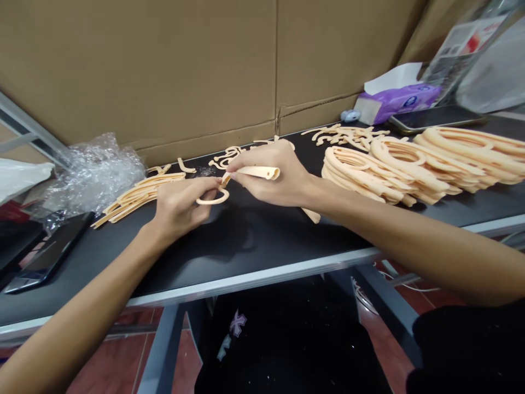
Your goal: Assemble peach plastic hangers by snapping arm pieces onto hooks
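Note:
My left hand (180,205) is closed, its thumb and forefinger pinching a cream, rubbery-looking strip near the middle of the black table. A thin curved loop (215,201) of this strip hangs below the fingertips. Just right of it, my right hand (274,169) is closed on a thicker, hollow-ended part of cream strip (260,172). The fingertips of both hands almost meet at the strip; whether loop and hollow part are one piece I cannot tell. Beneath my right wrist another cream strip end (311,215) shows, the rest hidden.
Looped cream strips (361,169) lie stacked at right, straight ones (139,197) at left. Short curly pieces (346,135) lie at the back. Clear plastic wrap (98,169), a dark phone (51,251), another phone (437,117) and a purple tissue pack (397,101) surround them. Cardboard (184,65) stands behind.

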`<state>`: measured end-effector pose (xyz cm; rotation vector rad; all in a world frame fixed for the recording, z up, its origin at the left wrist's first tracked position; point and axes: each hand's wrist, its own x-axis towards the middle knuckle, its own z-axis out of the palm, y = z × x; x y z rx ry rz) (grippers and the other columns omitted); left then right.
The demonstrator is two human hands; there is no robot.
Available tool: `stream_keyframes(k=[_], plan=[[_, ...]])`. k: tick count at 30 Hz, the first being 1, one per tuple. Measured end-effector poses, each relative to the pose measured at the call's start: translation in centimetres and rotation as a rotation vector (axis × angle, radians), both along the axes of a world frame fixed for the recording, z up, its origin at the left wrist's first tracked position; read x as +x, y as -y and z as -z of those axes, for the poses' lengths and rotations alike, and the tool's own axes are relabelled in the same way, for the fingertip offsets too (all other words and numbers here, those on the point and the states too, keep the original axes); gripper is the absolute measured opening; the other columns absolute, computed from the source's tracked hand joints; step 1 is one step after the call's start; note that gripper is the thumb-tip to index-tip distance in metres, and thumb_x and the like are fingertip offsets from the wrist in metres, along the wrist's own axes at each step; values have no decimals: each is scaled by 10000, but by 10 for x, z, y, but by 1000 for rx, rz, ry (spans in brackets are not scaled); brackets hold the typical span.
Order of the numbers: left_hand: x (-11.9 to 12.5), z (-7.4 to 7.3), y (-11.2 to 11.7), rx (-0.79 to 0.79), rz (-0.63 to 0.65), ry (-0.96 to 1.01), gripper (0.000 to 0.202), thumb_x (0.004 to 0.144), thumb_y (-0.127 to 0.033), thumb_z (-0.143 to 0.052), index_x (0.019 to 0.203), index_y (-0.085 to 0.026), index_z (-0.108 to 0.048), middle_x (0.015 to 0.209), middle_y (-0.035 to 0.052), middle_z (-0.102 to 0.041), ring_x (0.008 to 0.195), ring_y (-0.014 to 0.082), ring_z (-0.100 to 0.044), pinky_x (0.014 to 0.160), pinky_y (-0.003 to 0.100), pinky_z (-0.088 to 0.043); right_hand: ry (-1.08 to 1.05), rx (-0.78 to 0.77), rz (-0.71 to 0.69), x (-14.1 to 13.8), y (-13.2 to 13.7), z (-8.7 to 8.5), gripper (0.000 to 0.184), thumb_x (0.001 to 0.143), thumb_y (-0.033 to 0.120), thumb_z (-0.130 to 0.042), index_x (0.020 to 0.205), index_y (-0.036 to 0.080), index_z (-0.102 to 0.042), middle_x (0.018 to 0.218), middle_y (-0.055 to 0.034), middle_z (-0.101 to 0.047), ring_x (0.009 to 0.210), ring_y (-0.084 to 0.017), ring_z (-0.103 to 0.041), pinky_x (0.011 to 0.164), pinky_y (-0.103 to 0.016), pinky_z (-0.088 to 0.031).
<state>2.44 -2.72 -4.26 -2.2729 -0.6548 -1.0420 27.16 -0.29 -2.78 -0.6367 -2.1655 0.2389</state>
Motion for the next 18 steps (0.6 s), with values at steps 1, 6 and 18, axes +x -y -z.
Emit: stream_keyframes(k=[1, 6, 18], plan=[[0, 0, 0, 6, 7, 7, 220, 924, -124, -675, 1025, -275, -799, 961, 3, -868, 753, 196, -828, 674, 284, -634, -2, -4, 4, -1, 0, 0, 304, 956, 234, -532, 1022, 203, -827, 990, -53, -795, 932, -225, -706, 928, -397, -445], [2, -2, 2, 11, -42, 19, 190, 921, -129, -676, 996, -250, -802, 932, 10, -866, 731, 198, -823, 663, 278, -632, -23, -28, 48, -4, 2, 0, 286, 955, 257, -541, 1012, 197, -815, 973, -51, -783, 896, -212, -681, 902, -387, -432], [7, -2, 4, 3, -17, 65, 216, 897, -117, -714, 1034, -239, -827, 909, -10, -865, 692, 176, -808, 651, 248, -610, -103, -130, 146, -8, 8, -1, 224, 916, 200, -598, 955, 180, -818, 910, -61, -783, 842, -196, -674, 873, -379, -507]])
